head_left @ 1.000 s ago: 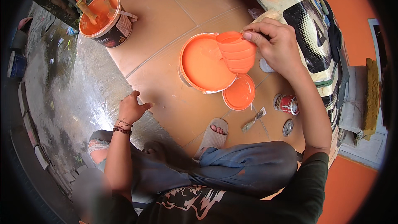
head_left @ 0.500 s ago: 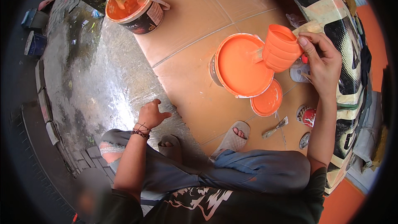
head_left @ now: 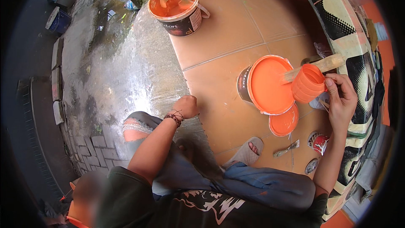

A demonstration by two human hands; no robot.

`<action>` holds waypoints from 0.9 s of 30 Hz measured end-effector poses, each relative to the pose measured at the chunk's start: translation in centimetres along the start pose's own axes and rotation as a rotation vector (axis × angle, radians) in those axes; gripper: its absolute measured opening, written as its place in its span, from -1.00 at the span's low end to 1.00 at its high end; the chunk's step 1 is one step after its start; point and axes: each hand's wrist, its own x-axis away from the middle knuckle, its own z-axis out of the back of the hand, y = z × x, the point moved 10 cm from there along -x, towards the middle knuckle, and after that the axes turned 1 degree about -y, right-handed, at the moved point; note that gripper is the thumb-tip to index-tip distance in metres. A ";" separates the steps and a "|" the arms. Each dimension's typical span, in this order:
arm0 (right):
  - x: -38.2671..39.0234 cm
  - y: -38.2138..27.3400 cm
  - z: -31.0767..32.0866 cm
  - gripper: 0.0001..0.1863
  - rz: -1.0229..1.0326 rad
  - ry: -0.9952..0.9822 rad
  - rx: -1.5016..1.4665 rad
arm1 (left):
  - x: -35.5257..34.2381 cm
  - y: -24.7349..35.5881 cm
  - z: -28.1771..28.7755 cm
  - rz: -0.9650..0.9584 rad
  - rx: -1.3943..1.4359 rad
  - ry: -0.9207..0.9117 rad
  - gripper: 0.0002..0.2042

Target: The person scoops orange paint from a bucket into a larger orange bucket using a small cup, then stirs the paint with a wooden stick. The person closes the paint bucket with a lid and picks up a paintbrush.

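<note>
My right hand (head_left: 342, 101) grips an orange plastic mug (head_left: 309, 88) at its handle side. The mug is tilted, its mouth facing up and away, beside the right rim of a dark paint bucket (head_left: 244, 85). Orange paint (head_left: 270, 85) fills that bucket nearly to the top. A flat wooden stick (head_left: 325, 65) dips into the paint and slants out to the right, partly behind the mug. Over the edge between concrete and tile, my left hand (head_left: 186, 106) is curled into a fist, apart from everything, with a beaded bracelet at the wrist.
An orange-smeared lid (head_left: 284, 121) lies against the bucket's near side. Closer to me are a putty knife (head_left: 286, 148), a red can (head_left: 319, 143) and a round tin (head_left: 311, 166). Farther off stands another paint bucket (head_left: 179, 27) with two brushes. A patterned bench-like form (head_left: 333, 23) borders the right.
My view has shifted, so the buckets appear farther right and lower. The mug has come nearer to me relative to the bucket. My left hand has closed from spread fingers into a fist.
</note>
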 end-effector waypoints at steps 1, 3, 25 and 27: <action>0.1 0.1 0.1 -0.89 -0.006 0.007 -0.024 | 0.0 0.0 0.0 0.017 0.000 -0.005 -0.80; 0.4 1.0 0.4 -0.87 -0.016 0.015 -0.034 | 0.1 -0.1 0.1 0.078 0.012 -0.018 -0.79; -1.7 4.1 -0.3 -0.78 0.036 -0.050 -0.324 | 6.4 -2.5 10.0 0.053 0.471 0.475 -0.69; -1.5 5.1 -0.1 -0.74 0.020 -0.047 -0.375 | 9.5 -2.4 13.5 0.056 0.542 0.582 -0.71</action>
